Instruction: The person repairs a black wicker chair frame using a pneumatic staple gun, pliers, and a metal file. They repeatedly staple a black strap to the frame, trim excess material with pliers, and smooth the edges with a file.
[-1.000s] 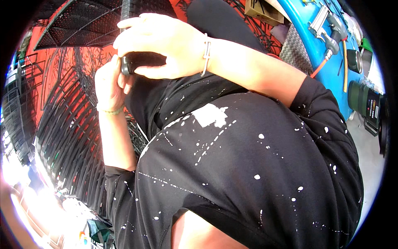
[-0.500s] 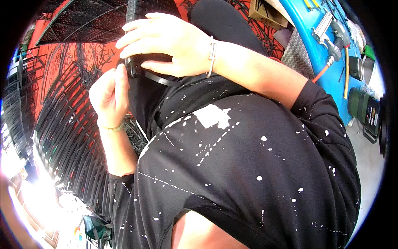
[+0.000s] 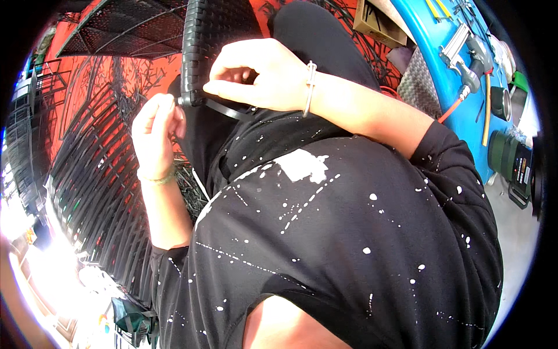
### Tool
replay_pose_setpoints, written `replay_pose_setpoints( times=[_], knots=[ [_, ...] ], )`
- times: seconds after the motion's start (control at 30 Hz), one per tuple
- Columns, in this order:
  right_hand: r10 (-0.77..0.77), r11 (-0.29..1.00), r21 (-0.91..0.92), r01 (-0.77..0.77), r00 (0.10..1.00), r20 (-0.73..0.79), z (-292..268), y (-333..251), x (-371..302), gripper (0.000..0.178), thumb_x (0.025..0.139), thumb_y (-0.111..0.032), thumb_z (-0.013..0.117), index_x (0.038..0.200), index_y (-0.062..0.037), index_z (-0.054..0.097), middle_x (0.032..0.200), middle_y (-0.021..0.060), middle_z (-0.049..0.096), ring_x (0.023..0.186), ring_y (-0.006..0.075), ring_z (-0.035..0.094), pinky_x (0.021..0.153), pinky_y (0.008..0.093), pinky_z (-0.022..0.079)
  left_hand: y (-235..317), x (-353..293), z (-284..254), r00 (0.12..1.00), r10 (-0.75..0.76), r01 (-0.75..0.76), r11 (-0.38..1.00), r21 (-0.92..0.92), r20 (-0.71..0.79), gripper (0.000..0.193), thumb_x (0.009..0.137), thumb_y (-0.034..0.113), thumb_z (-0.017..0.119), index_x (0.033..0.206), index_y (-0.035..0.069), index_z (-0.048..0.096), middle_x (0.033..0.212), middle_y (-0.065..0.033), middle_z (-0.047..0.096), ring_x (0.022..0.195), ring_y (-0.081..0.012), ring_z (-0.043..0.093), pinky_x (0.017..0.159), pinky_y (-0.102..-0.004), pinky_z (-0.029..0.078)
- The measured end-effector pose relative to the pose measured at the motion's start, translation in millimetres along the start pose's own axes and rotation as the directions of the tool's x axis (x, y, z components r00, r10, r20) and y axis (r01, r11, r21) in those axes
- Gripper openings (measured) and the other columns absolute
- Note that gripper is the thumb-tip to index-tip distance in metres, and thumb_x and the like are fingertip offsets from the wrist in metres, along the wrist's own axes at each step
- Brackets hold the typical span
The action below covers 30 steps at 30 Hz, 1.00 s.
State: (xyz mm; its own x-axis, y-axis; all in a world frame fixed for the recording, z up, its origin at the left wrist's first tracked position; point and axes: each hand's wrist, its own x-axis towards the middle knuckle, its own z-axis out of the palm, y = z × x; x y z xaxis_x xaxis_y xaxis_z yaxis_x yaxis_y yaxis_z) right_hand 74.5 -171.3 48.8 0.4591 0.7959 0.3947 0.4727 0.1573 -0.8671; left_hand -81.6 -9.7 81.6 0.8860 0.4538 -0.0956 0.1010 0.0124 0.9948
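Note:
A black woven wicker piece (image 3: 195, 52) stands over my lap, its braided edge running down to a corner between my hands. My left hand (image 3: 157, 131) is at that lower corner, fingers curled in and thumb against them; what they pinch, if anything, is too small to make out. My right hand (image 3: 261, 75), with a bangle at the wrist, lies against the woven face, its fingers bent inward and the thumb pointing left. Whatever it grips is hidden. Below it a flat, shiny dark strip (image 3: 228, 110) sticks out from the wicker toward my body.
Black slatted frames (image 3: 99, 192) stand at my left, and another woven panel (image 3: 125, 29) is at the far left. Cut strips litter the red floor covering (image 3: 168, 67). On the blue table (image 3: 427, 29) at the right lie an air tool (image 3: 479, 58) with a hose and a dark green case (image 3: 508, 160).
My right hand has moved down and right, its spread fingers now curled. More of the braided edge shows. My left hand has shifted slightly, staying at the lower corner.

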Motion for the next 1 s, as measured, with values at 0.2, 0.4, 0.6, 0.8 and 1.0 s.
replay_pose_setpoints(
  times=[0.2, 0.4, 0.6, 0.8, 1.0],
  knots=[
    [-0.052, 0.998, 0.031, 0.05, 0.995, 0.08, 1, -7, 2, 0.023, 0.077, -0.019, 0.078, 0.092, -0.0064, 0.064, 0.082, 0.0014, 0.063, 0.073, 0.0112, 0.06, 0.065, 0.0241, 0.049, 10, 8, -6, 0.985, -0.114, 0.107, 0.992, 0.06, 0.131, 0.029, 0.098, 0.019, 0.051, 0.072, 0.007, 0.053, 0.058, 0.0054, 0.041, 0.049, -0.0023, 0.032, 0.046, -0.0202, 0.022],
    [-0.049, 0.999, 0.002, 0.049, 0.999, -0.01, 6, -13, 3, 0.024, 0.074, -0.017, 0.078, 0.09, -0.008, 0.063, 0.081, 0.0015, 0.062, 0.069, 0.0116, 0.06, 0.063, 0.0245, 0.05, 15, 20, -4, 0.975, -0.007, -0.087, 0.907, 0.412, 0.222, 0.037, 0.1, 0.022, 0.05, 0.066, 0.007, 0.052, 0.058, 0.0071, 0.041, 0.054, -0.0026, 0.033, 0.05, -0.0216, 0.026],
    [-0.162, 0.974, -0.165, 0.156, 0.986, -0.026, 7, -26, 11, 0.017, 0.07, -0.015, 0.073, 0.082, -0.0098, 0.062, 0.076, 0.001, 0.06, 0.063, 0.0148, 0.06, 0.057, 0.0271, 0.049, 4, 13, 5, 0.995, 0.072, -0.093, 0.916, 0.39, 0.069, 0.038, 0.102, 0.025, 0.046, 0.068, 0.01, 0.053, 0.059, 0.0088, 0.04, 0.055, -0.0008, 0.033, 0.05, -0.0198, 0.025],
    [-0.036, 0.995, 0.089, 0.037, 0.999, -0.018, 6, -16, -1, 0.022, 0.067, -0.001, 0.073, 0.083, -0.0079, 0.059, 0.078, -0.0006, 0.057, 0.056, 0.0063, 0.053, 0.051, 0.0207, 0.044, -15, -2, 17, 0.971, 0.235, -0.216, 0.936, 0.277, -0.036, 0.021, 0.092, 0.008, 0.058, 0.112, 0.001, 0.057, 0.099, -0.0047, 0.061, 0.089, -0.0119, 0.058, 0.082, -0.026, 0.048],
    [-0.064, 0.991, -0.119, 0.06, 0.997, -0.033, 2, -26, 1, 0.023, 0.068, -0.016, 0.078, 0.083, -0.0099, 0.06, 0.073, 0.0005, 0.059, 0.06, 0.0116, 0.061, 0.054, 0.0258, 0.049, -45, -16, 27, 0.922, 0.387, -0.354, 0.832, 0.428, 0.01, 0.038, 0.081, 0.003, 0.069, 0.117, 0.0, 0.058, 0.109, -0.0099, 0.064, 0.102, -0.019, 0.061, 0.091, -0.0317, 0.048]
  ],
)
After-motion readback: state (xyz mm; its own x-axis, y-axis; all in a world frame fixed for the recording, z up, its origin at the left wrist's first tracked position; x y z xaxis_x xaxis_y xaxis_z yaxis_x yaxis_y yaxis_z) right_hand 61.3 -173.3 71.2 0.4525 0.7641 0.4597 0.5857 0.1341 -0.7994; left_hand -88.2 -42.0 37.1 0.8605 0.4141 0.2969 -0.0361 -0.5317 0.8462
